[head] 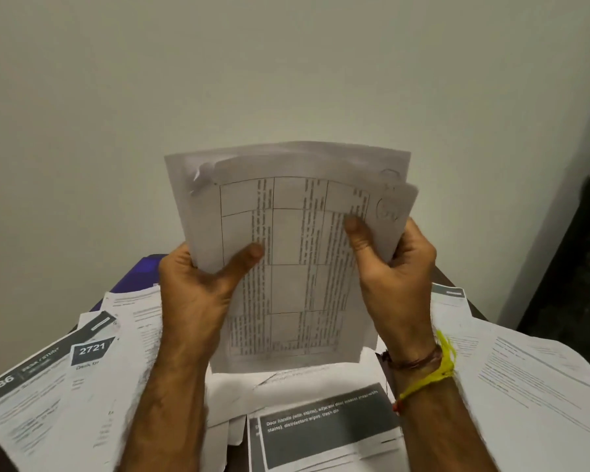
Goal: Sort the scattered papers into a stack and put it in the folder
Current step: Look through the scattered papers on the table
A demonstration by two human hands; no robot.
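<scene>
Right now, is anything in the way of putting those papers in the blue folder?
Yes. Loose sheets lie over the folder, hiding most of it behind the left hand. Both hands, right hand too, hold the stack above the desk.

A sheet at the left (91, 349) reads "2721"; the one at the far left (0, 386) "2886". The near grey-panelled sheet (324, 427) mentions "Door handle (with stains)".

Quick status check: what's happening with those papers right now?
Both hands, left and right, grip the stack upright. Loose papers litter the desk. Folder half buried.
</scene>
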